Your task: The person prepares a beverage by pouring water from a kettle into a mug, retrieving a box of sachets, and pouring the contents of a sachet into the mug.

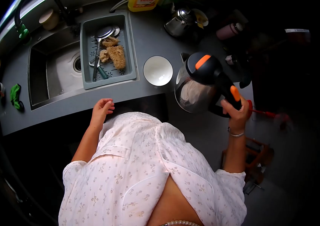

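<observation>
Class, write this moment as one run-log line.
right hand: holds silver-and-black metal kettle | left hand: empty, near grey countertop | round white bowl: on countertop

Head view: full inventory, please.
Counter: 1, grey, upper half
Sink: 1, silver, in counter
Tray: 1, grey, overlapping sink
Loofahs: 3, brown, in tray
Utensils: several, silver, in tray
Bowl: 1, white, beside tray
Kettle: 1, black-silver, beside bowl
Pot: 1, silver, beyond bowl
Bottle: 1, pink, upper right
Container: 1, yellow, beyond tray
Cup: 1, beige, beyond sink
Limp item: 1, green, beside sink
Frame: 1, brown, lower right
Shirt: 1, white, worn
Left hand: 1, before counter
Right hand: 1, on kettle
</observation>
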A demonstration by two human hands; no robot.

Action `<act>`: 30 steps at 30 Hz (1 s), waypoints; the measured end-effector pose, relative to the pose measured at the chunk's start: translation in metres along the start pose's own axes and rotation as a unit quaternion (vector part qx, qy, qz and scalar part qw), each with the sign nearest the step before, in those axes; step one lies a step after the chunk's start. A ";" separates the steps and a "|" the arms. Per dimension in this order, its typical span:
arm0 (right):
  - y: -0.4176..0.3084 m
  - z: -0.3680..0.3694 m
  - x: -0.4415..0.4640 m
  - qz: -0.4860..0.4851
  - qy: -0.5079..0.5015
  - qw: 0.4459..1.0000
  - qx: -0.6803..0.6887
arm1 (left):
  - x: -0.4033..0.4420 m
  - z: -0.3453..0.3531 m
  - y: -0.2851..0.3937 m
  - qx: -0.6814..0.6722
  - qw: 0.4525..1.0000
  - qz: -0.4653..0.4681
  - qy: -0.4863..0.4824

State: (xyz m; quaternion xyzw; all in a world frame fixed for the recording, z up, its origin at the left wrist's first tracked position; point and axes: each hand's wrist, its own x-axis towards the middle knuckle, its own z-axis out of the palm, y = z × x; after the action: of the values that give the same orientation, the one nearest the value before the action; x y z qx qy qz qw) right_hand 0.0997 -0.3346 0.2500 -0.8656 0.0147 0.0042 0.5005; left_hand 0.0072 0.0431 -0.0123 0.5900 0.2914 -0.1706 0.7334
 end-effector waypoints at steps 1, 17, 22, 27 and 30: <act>0.008 -0.002 -0.003 0.011 -0.019 1.000 -0.013 | -0.001 -0.001 -0.001 0.004 1.000 -0.003 -0.004; 0.030 0.027 0.003 -0.031 -0.092 0.973 -0.210 | -0.025 -0.028 -0.008 -0.007 1.000 -0.027 0.000; 0.034 0.028 0.009 -0.045 -0.104 0.962 -0.249 | -0.029 -0.033 -0.012 -0.011 0.999 -0.039 0.013; 0.030 0.031 0.012 -0.032 -0.109 0.961 -0.253 | -0.030 -0.032 -0.013 -0.017 0.999 -0.040 0.004; 0.030 0.031 0.012 -0.037 -0.116 0.960 -0.251 | -0.029 -0.031 -0.015 -0.018 0.999 -0.046 -0.003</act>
State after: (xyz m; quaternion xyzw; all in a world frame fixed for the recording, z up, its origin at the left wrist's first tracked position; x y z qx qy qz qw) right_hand 0.1114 -0.3233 0.2084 -0.9571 -0.0767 0.0893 0.2649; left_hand -0.0308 0.0671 -0.0098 0.5624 0.3189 -0.2004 0.7361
